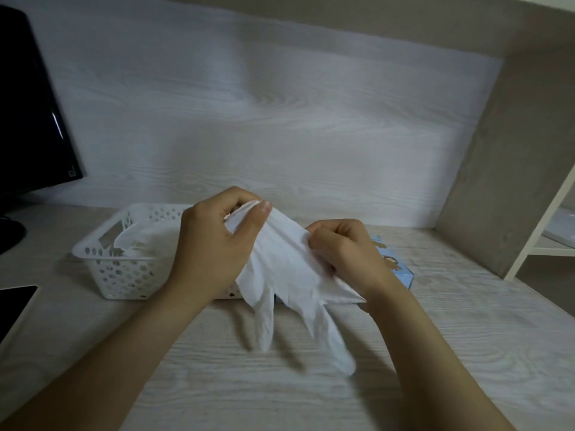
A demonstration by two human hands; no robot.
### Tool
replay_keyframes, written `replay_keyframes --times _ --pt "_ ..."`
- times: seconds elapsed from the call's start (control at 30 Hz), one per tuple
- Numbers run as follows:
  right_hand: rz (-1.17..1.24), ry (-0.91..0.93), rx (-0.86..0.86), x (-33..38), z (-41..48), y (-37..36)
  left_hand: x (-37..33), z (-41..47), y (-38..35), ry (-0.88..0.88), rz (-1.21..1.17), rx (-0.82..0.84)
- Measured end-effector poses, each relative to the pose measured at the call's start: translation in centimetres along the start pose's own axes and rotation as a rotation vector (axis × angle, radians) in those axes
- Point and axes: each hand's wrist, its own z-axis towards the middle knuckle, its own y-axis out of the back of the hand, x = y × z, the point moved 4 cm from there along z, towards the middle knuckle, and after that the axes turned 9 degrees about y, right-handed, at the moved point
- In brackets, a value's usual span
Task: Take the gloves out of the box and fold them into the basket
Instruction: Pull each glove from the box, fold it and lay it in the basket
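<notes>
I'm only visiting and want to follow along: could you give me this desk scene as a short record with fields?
left hand: pinches the glove at its top end
right hand: grips the glove's right edge
glove: white, held over the table, fingers hanging down
basket: white, left of the hands, with gloves inside
box: blue, behind the right hand, mostly hidden
monitor: dark, far left

A thin, matt white glove [289, 269], a perforated plastic basket [124, 269], a pale wood-grain desk [435, 337].
</notes>
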Motion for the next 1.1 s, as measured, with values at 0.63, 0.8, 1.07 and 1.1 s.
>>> replay_keyframes --times 0.63,0.8,1.07,1.1 --pt "-0.129 0.053 -0.340 0.9 2.7 -2.4 4.2 4.4 4.8 0.286 0.134 -0.022" --pt "-0.331 0.109 -0.311 1.6 5.6 -4.7 5.3 5.3 6.2 0.337 0.196 -0.021" --pt "-0.833 0.294 -0.123 1.2 9.5 -8.4 9.3 6.9 9.0 0.425 0.438 -0.015" --pt "-0.840 0.290 -0.113 1.1 10.0 -8.5 9.6 7.0 9.2 0.437 0.460 -0.013"
